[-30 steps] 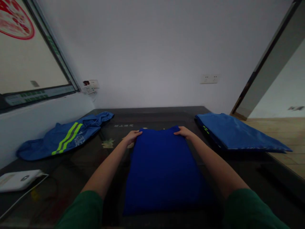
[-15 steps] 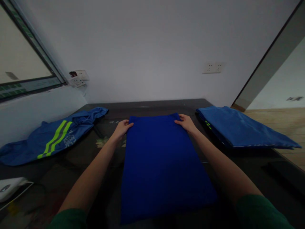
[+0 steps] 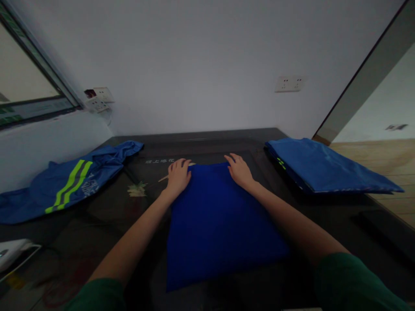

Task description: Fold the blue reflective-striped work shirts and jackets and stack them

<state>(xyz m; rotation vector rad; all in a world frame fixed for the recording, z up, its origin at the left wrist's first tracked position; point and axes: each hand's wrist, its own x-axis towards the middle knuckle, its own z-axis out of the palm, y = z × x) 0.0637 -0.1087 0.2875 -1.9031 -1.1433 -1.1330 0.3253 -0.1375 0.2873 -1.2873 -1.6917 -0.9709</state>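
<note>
A bright blue folded cloth (image 3: pixel 220 224) lies in front of me on the dark table (image 3: pixel 155 268). Its far edge is narrower than its near edge. My left hand (image 3: pixel 179 175) rests on the cloth's far left corner, palm down, fingers loosely bent and a little apart. On the far right corner lies my right hand (image 3: pixel 239 169), its fingers spread and reaching past the edge. Neither hand visibly pinches the fabric. The undersides of both palms are hidden.
A blue garment with yellow-green stripes (image 3: pixel 73 179) lies at the left. Folded blue clothing (image 3: pixel 324 168) sits at the right, near a black object (image 3: pixel 385 233). A white device with a cable (image 3: pixel 14 252) is at the near left. Wall sockets (image 3: pixel 289 84) are behind.
Both hands have let go of the far corners and moved inward onto the cloth. The far edge has become narrower and sits slightly nearer to me. The view has shifted a little.
</note>
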